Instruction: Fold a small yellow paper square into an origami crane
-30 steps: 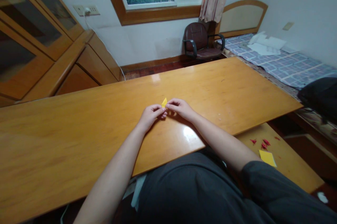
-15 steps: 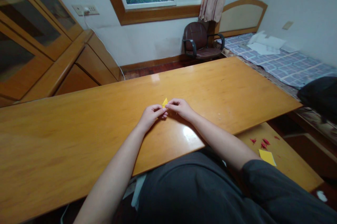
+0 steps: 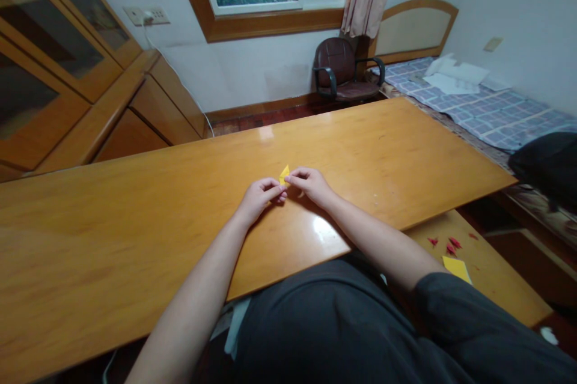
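Note:
A small piece of folded yellow paper (image 3: pixel 284 174) is pinched between my two hands, just above the long wooden table (image 3: pixel 157 222). My left hand (image 3: pixel 260 198) grips its lower left part between thumb and fingers. From the right, my right hand (image 3: pixel 311 184) pinches the paper's edge with thumb and forefinger. A pointed tip of the paper sticks up over the fingertips. The fingers cover its lower part, so its full folded shape cannot be made out.
On a lower wooden surface (image 3: pixel 500 276) to the right lie several small red folded pieces (image 3: pixel 452 247) and a yellow paper stack (image 3: pixel 457 269). Beyond the table stands a brown armchair (image 3: pixel 338 68). A bed (image 3: pixel 491 107) is at right, a cabinet (image 3: pixel 108 101) at left.
The yellow paper has shifted slightly up and right, and more of it shows between the fingers. Both hands keep their pinch and have barely moved.

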The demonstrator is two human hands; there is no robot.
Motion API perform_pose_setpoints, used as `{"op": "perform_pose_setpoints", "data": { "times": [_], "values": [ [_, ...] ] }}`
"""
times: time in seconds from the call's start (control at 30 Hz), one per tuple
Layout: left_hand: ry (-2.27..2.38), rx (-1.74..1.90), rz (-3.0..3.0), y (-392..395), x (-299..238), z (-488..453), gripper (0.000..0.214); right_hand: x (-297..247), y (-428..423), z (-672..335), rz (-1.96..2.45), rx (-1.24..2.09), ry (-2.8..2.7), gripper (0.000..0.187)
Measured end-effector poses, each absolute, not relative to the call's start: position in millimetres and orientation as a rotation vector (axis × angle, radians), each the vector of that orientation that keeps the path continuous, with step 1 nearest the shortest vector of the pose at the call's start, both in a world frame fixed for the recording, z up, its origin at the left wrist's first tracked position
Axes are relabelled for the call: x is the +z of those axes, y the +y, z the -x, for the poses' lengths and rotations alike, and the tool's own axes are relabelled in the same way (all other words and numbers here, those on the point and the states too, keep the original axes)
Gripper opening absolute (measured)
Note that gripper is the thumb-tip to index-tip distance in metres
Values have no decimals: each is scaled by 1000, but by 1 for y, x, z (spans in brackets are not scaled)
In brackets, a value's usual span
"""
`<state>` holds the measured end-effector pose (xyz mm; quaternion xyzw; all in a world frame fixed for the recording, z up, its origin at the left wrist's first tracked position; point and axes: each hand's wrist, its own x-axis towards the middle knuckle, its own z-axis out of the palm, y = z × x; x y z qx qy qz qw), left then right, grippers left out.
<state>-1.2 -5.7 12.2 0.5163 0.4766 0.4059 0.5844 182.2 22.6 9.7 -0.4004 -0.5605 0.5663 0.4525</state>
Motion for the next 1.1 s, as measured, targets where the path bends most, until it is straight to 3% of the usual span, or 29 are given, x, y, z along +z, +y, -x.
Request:
{"op": "perform_pose_setpoints", "data": {
  "times": [1.1],
  "values": [
    [1137,992,-1223,-8,17,-2,36,16,21,-184,928,1472,-1445,34]
  ]
}}
